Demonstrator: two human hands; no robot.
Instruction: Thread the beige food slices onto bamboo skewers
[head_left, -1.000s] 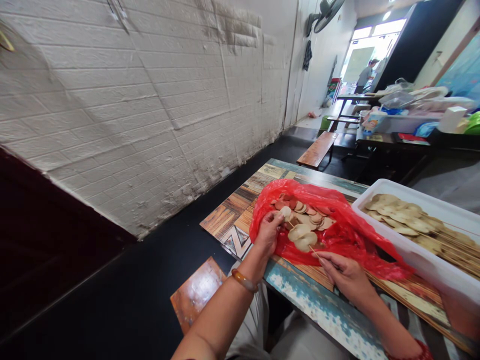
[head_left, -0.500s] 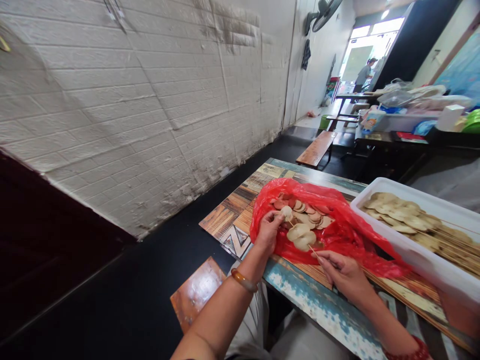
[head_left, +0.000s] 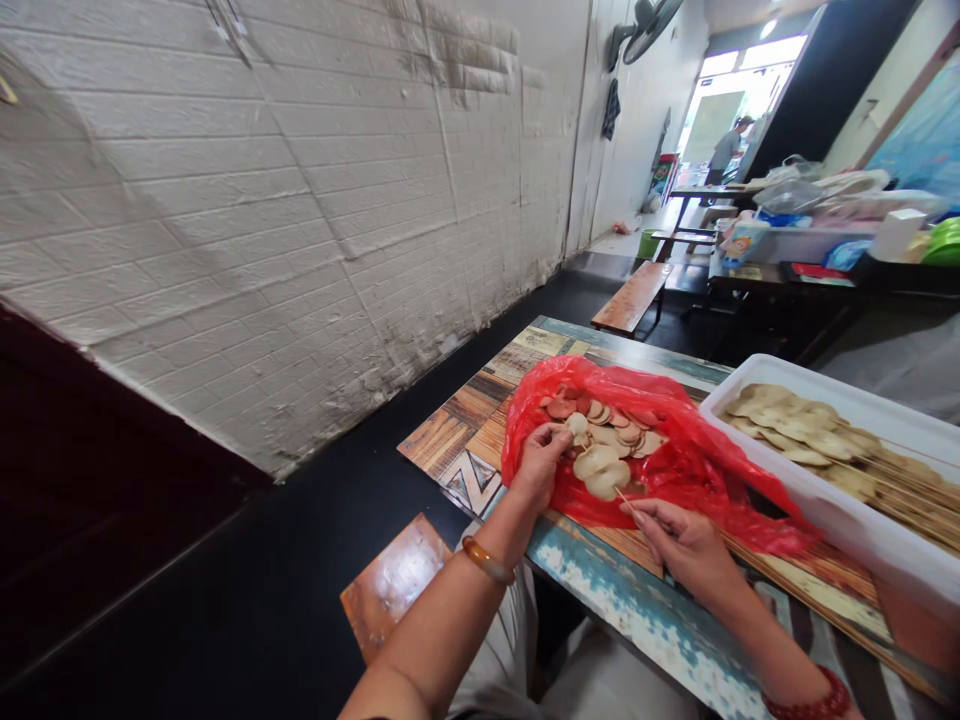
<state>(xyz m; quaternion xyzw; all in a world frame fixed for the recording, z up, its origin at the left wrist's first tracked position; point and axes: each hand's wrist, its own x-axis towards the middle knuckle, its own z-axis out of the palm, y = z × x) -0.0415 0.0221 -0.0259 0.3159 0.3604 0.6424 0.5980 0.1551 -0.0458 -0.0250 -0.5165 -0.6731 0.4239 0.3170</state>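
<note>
My right hand [head_left: 686,540] pinches the lower end of a thin wooden skewer [head_left: 622,497]. Several pale, round, flat slices [head_left: 602,472] are threaded on it, overlapping. At the skewer's far end, my left hand [head_left: 541,462] pinches another small round slice [head_left: 577,426] between thumb and fingers; whether the point has gone through it, I cannot tell. Both hands are over an opened red plastic bag [head_left: 682,420], where a heap of loose round slices [head_left: 619,425] lies, some pale and some reddish under the bag's colour.
A white plastic tray [head_left: 739,372] to the right holds several loaded skewers [head_left: 817,430]. All this stands on a patterned wooden table [head_left: 480,400]. Beyond are a bench [head_left: 634,297] and a cluttered table [head_left: 795,270]; a person [head_left: 726,150] stands far off near the doorway. A white wall [head_left: 300,200] runs along the left.
The left hand's slice has shifted slightly toward the threaded ones, and less bare stick shows between them. My right hand has hardly moved.
</note>
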